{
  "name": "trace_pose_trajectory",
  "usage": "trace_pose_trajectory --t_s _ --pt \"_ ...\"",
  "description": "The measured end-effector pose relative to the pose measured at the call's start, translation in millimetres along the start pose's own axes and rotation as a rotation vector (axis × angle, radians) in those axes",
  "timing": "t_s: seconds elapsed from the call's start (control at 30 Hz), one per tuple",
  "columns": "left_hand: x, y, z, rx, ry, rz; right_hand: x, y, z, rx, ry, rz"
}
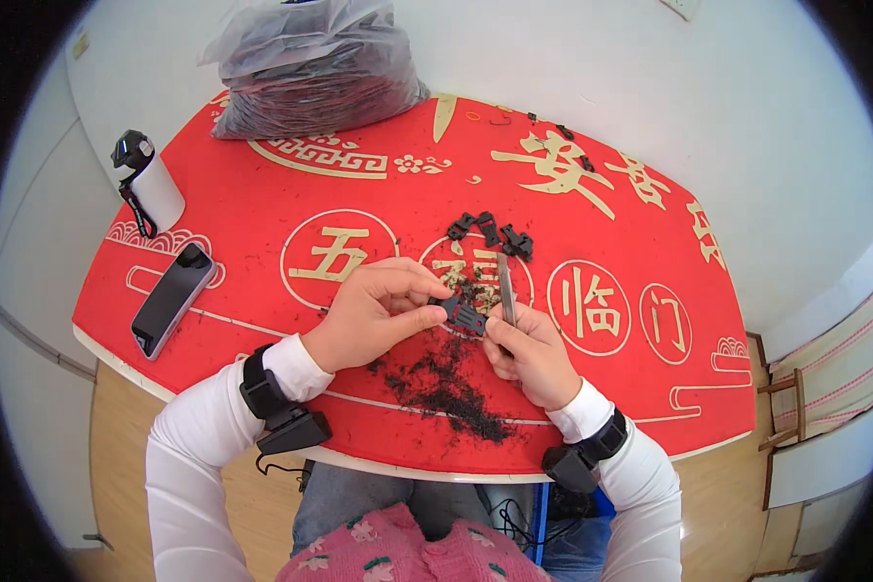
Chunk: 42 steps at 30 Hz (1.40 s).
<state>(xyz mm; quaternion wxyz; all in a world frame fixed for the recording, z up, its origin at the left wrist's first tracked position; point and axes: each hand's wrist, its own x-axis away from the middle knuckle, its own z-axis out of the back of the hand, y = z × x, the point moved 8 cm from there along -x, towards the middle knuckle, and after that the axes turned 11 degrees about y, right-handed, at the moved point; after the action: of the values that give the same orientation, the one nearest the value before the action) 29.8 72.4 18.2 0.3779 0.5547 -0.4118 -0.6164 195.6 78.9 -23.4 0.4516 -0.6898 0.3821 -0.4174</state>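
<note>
Between my two hands, over the middle of the red tabletop, is a black plastic side-release buckle (464,317) with prongs. My left hand (373,306) pinches its left end between thumb and fingers. A narrow flat metal blade (506,283) stands up from the closed fingers of my right hand (535,357). The right thumb lies beside the buckle's right end. Whether the blade touches the buckle I cannot tell. Just beyond the hands lies a small group of black buckles (489,231). Fine black plastic shavings (446,396) are scattered below and around the hands.
A large translucent bag (320,82) full of dark pieces stands at the back left. A white bottle (155,192) with a black lid and a phone (173,301) are at the left. Several small black pieces (565,132) lie near the back edge. Cables hang below the table.
</note>
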Motion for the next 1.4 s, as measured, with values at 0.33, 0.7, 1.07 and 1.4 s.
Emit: trace_pose_trajectory --t_s 0.33,0.7,1.07,1.4 --pt "-1.7 -14.8 1.8 0.102 -0.005 0.099 -0.1 -6.3 -6.2 0.086 -0.022 0.131" --pt "2.8 103.3 32.3 -0.478 0.116 -0.677 0.1 -6.3 -9.8 0.083 -0.093 0.208" --pt "-112.4 254.6 194.9 -1.060 0.821 -0.724 4.6 -12.1 -5.0 0.030 -0.042 0.208" --pt "-47.1 104.1 56.2 -1.052 -0.203 -0.317 -3.8 -19.4 3.2 0.127 -0.019 0.346"
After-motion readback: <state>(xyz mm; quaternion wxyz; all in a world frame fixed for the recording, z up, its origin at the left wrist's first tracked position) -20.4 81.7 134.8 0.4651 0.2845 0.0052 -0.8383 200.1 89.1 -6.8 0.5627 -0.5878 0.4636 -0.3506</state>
